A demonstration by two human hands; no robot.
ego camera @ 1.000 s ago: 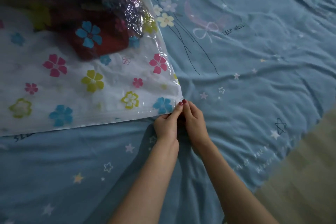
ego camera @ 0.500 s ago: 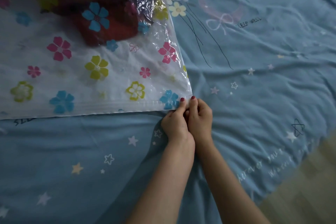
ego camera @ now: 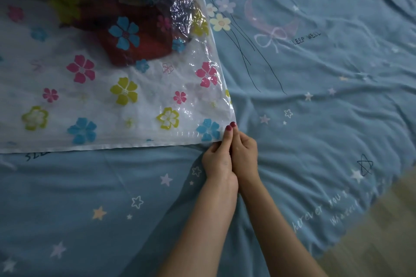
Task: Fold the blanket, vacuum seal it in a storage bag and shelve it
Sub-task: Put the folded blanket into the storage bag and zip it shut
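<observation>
A clear storage bag [ego camera: 112, 105] printed with coloured flowers lies on the bed at the left. Inside it, at the top left, sits the folded dark red blanket [ego camera: 135, 45]. The bag's zip strip [ego camera: 157, 139] runs along its near edge. My left hand [ego camera: 219, 157] and my right hand [ego camera: 244, 153] are side by side at the bag's near right corner. Both pinch that corner of the zip strip between thumb and fingers.
The bag rests on a blue bedsheet [ego camera: 315, 96] with stars, flowers and a pink moon print. The bed's edge runs diagonally at the lower right, with pale wooden floor [ego camera: 382, 243] beyond it.
Both hands have stayed together at the bag's corner, pinching the strip. The view has shifted slightly, so the bag and hands sit a little more to the right.
</observation>
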